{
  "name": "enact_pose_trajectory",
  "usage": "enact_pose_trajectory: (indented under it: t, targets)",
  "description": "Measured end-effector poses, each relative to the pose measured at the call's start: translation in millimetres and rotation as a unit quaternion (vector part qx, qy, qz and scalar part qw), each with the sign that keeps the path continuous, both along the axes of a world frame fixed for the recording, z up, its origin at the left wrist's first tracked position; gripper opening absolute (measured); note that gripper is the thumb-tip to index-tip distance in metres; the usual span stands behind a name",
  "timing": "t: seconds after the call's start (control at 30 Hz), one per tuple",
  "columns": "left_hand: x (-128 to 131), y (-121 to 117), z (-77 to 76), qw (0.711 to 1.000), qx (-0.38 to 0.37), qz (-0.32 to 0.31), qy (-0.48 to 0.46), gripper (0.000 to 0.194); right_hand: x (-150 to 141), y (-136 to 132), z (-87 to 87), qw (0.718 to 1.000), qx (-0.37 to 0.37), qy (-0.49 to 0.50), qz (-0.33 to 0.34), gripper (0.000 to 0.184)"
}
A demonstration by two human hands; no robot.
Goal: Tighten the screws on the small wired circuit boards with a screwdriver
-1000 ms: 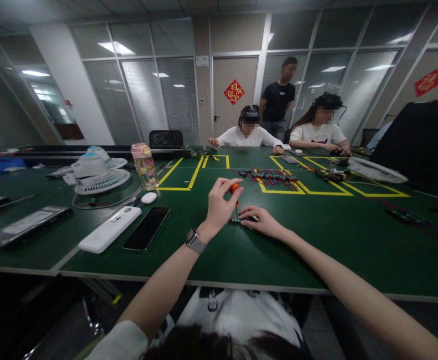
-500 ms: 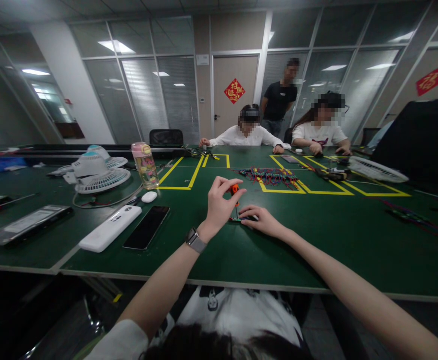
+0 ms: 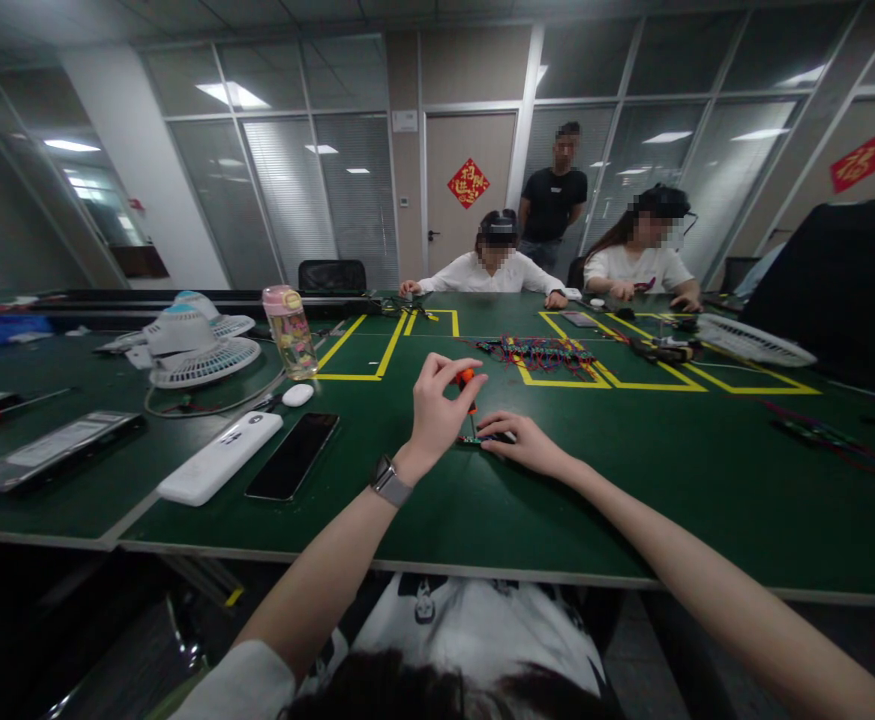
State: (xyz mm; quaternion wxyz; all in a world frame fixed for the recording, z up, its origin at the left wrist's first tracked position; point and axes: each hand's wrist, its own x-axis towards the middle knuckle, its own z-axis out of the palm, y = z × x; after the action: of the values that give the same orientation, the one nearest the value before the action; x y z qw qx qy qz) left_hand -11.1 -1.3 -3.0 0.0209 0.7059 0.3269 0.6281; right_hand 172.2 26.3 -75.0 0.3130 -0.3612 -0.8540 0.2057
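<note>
My left hand (image 3: 438, 402) is closed round the orange handle of a screwdriver (image 3: 468, 378), thumb and fingers pinching it near the top. The screwdriver stands upright, its thin shaft reaching down to a small green circuit board (image 3: 470, 440) on the table. From the right, my right hand (image 3: 521, 440) lies low with its fingers on the board's edge, holding it against the table. Part of the board is hidden under those fingers, and the screwdriver's tip is too small to make out.
Beyond my hands lies a pile of wired circuit boards (image 3: 538, 353) inside yellow tape. To the left are a black phone (image 3: 293, 456), a white power bank (image 3: 221, 458), a bottle (image 3: 290, 332) and a white fan (image 3: 204, 350). Two people sit across the green table (image 3: 632, 500); another stands behind.
The fingers of my left hand have shifted slightly on the screwdriver handle, which shows turned a little. My right hand stays put. The standing person has moved left.
</note>
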Motion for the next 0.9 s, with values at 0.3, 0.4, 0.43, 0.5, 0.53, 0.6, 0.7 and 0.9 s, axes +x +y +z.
enact_pose_trajectory:
  t: [0.3,0.4,0.43,0.5,0.53,0.6,0.7,0.9]
  targets:
    - [0.0,-1.3,-0.6,0.997,-0.012,-0.075,0.018,0.027,-0.3,0.8,-0.5,1.000,0.002,0.001,-0.001,0.018]
    - [0.7,-1.4,-0.1,0.999,-0.004,-0.050,0.009,0.020,-0.4,0.7,0.0,1.000,0.000,0.002,0.000,0.018]
    - [0.8,-1.4,0.1,0.999,-0.003,-0.041,0.006,0.017,-0.4,0.6,0.1,1.000,-0.002,0.001,0.002,0.018]
    - [0.7,-1.4,0.3,0.999,-0.006,-0.032,0.002,0.015,-0.3,0.6,0.3,1.000,-0.004,0.000,0.003,0.018]
    - [0.6,-1.4,0.3,0.999,-0.009,-0.033,0.003,0.016,-0.3,0.6,0.3,1.000,-0.004,0.000,0.002,0.018]
    - [0.1,-1.3,0.0,0.999,-0.014,-0.047,0.011,0.022,-0.2,0.8,0.0,1.000,-0.001,-0.001,-0.001,0.018]
    - [-0.2,-0.9,-0.8,0.997,-0.013,-0.072,0.026,0.029,-0.3,1.1,-0.4,1.000,0.002,-0.002,0.001,0.017]
    - [0.9,-0.5,-0.3,0.999,0.002,-0.052,0.016,0.019,-0.3,0.9,-0.3,1.000,0.001,0.002,0.004,0.018]
